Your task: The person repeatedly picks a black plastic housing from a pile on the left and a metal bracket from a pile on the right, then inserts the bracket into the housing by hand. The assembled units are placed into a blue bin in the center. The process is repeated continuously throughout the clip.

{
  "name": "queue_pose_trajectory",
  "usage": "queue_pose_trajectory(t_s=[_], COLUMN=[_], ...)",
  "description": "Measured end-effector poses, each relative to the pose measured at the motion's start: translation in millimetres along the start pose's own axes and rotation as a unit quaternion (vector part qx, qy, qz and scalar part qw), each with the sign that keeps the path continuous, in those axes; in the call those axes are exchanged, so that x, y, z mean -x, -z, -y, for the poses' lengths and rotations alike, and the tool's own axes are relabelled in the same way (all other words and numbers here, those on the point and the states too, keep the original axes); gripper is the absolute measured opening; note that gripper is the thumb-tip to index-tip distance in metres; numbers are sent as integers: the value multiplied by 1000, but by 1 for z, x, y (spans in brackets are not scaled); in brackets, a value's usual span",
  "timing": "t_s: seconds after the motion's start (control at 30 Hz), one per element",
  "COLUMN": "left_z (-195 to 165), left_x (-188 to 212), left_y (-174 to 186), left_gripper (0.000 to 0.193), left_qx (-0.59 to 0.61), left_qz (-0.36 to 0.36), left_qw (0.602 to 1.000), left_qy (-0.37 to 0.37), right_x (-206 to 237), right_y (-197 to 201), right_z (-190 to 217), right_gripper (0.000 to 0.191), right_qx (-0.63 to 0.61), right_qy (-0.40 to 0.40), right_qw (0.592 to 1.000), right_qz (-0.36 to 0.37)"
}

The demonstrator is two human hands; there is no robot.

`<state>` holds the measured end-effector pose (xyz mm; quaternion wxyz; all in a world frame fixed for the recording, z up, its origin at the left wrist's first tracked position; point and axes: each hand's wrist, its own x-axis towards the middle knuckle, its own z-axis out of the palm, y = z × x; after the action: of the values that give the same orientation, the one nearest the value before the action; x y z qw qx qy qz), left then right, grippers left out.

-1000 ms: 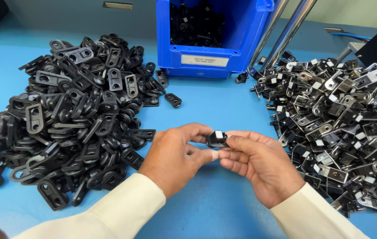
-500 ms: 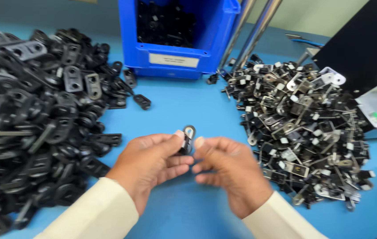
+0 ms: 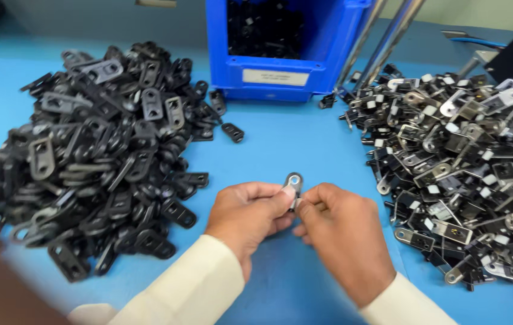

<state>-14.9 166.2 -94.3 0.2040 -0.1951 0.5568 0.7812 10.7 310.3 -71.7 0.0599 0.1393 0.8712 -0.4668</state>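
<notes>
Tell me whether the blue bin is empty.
No: the blue bin holds black parts stacked inside, visible through its open front.

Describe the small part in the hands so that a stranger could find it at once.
On the blue table, between two big piles, the left hand and right hand meet. The part sticks up between their fingertips: a small dark tab with a round hole, alone off the table.

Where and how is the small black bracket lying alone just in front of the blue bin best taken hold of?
Probably by its two long edges, coming from above. The lone bracket lies flat on the blue table, apart from the black pile, so fingers can pinch across its narrow width.
</notes>
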Motion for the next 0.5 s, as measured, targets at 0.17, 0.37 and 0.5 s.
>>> queue_pose_trajectory(t_s=[0.17, 0.37, 0.5], left_z=[0, 0, -7], left_x=[-5, -4, 1], left_y=[13, 28, 34], left_gripper=[32, 37, 33], left_qx=[61, 62, -36], left_qz=[-5, 35, 54], left_qw=[998, 997, 998], left_qy=[12, 26, -1], right_x=[21, -32, -45], right_y=[-4, 7, 1], right_z=[1, 5, 10], right_gripper=[28, 32, 26], right_qx=[17, -228, -185], right_qy=[194, -43, -20], right_qw=[980, 970, 968], right_qz=[51, 68, 169])
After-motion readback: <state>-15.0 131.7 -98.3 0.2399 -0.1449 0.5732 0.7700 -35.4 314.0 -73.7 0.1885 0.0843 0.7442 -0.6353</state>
